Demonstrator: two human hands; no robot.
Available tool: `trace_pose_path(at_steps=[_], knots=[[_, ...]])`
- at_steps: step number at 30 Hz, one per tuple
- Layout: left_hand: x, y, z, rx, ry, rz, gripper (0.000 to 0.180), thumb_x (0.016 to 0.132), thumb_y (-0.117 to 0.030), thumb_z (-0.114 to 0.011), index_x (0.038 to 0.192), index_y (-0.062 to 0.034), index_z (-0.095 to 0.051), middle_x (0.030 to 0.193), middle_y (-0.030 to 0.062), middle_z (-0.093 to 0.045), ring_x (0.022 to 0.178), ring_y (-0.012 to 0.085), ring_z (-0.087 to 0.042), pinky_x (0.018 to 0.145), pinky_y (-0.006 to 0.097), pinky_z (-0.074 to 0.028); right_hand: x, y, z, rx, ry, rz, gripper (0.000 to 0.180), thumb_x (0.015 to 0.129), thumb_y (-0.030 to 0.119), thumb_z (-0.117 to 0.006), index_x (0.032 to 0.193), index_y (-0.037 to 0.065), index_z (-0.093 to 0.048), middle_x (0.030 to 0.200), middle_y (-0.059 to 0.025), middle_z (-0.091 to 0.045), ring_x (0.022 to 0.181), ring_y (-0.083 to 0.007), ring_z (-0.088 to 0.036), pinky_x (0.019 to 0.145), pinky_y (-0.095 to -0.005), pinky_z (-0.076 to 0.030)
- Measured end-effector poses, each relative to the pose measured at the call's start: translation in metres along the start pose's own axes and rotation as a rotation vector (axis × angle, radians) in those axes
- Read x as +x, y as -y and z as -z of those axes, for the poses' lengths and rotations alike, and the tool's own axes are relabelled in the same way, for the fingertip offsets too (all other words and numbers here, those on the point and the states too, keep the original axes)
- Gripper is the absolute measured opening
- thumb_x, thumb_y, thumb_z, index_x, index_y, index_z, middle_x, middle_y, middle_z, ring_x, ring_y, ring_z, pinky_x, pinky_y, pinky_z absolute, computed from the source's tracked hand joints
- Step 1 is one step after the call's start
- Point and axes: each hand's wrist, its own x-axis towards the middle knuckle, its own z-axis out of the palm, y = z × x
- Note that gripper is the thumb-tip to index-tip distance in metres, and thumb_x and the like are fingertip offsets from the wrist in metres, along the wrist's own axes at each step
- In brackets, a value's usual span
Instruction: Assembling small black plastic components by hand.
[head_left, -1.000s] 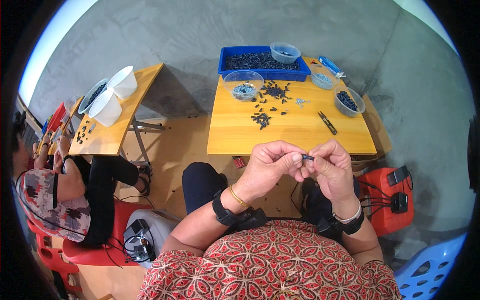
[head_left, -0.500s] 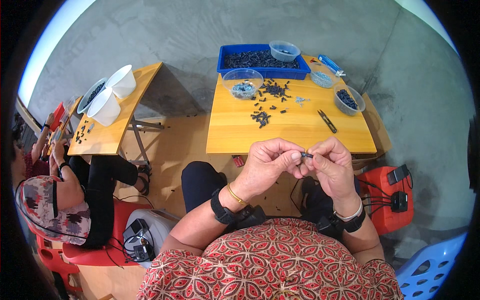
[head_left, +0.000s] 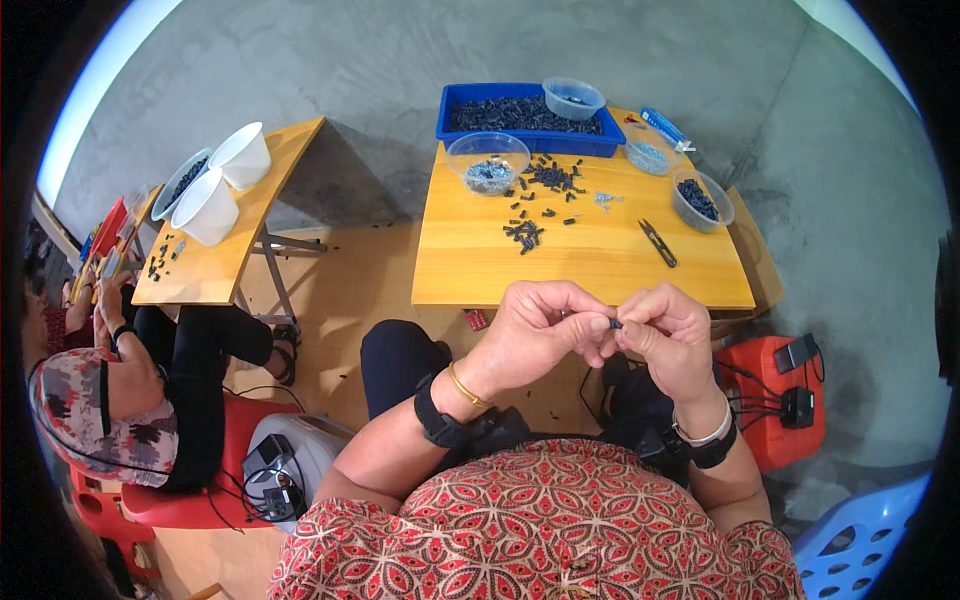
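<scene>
Bright, even daylight; soft shadows fall on the floor (head_left: 330, 190) beside each surface (head_left: 580, 260). Sharp centre, strong fisheye bending and black vignette at the rim.

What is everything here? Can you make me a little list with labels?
left hand: pinches one end of a small black part in its fingers
right hand: pinches the other end of the same part
table: yellow wood, in front of the hands
on the table: loose black parts, a blue tray full of them, clear bowls, a black cutter
to the left: another person sits on a red chair at a second table with white tubs
</scene>
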Motion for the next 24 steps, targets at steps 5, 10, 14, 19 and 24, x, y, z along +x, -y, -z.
trace_pose_path(at_steps=[5,10,14,19,24], knots=[[0.0,-0.001,-0.002,-0.039,-0.056,0.108,0.01,0.082,-0.004,-0.054,0.086,0.0042,-0.059,0.075,0.0116,-0.061,0.063,0.0151,-0.06,0.057,0.026,-0.052,0.0,-0.006,-0.004,-0.148,-0.028,0.069,0.005,0.079,-0.001,-0.056,0.077,0.0,-0.051,0.073,-0.0072,-0.056,0.064,-0.013,-0.056,0.058,-0.0228,-0.046],[0.005,0.015,0.01,-0.009,-0.136,0.134,0.01,0.082,-0.005,-0.054,0.087,0.0036,-0.058,0.077,0.0113,-0.062,0.062,0.0143,-0.06,0.056,0.025,-0.052,0.01,-0.034,0.0,-0.36,-0.114,0.169,0.005,0.078,0.0,-0.058,0.08,0.0,-0.053,0.072,-0.0053,-0.056,0.062,-0.0093,-0.053,0.057,-0.0208,-0.043],[0.008,0.031,0.025,-0.17,-0.236,0.164,0.011,0.083,-0.006,-0.054,0.089,0.0026,-0.058,0.073,0.0077,-0.06,0.06,0.012,-0.057,0.055,0.024,-0.051,0.016,-0.043,0.004,-0.245,-0.127,-0.006,0.012,0.081,0.005,-0.056,0.092,-0.001,-0.055,0.072,0.0,-0.055,0.064,-0.0069,-0.051,0.059,-0.0197,-0.043],[0.011,0.032,0.035,-0.176,-0.26,0.154,0.012,0.083,-0.007,-0.054,0.089,0.0021,-0.058,0.072,0.0055,-0.058,0.058,0.01,-0.054,0.053,0.023,-0.05,0.018,-0.045,0.017,-0.322,-0.135,-0.107,0.015,0.082,0.008,-0.056,0.094,-0.001,-0.055,0.071,0.0017,-0.053,0.062,-0.0054,-0.048,0.056,-0.0188,-0.04],[0.02,0.036,0.034,-0.016,-0.243,0.186,0.012,0.082,-0.006,-0.055,0.091,0.0025,-0.058,0.076,0.0059,-0.059,0.056,0.011,-0.055,0.053,0.022,-0.048,0.023,-0.057,0.014,-0.476,-0.095,-0.01,0.007,0.078,0.004,-0.058,0.082,0.0,-0.054,0.069,-0.0023,-0.053,0.057,-0.0073,-0.046,0.052,-0.0202,-0.038]])
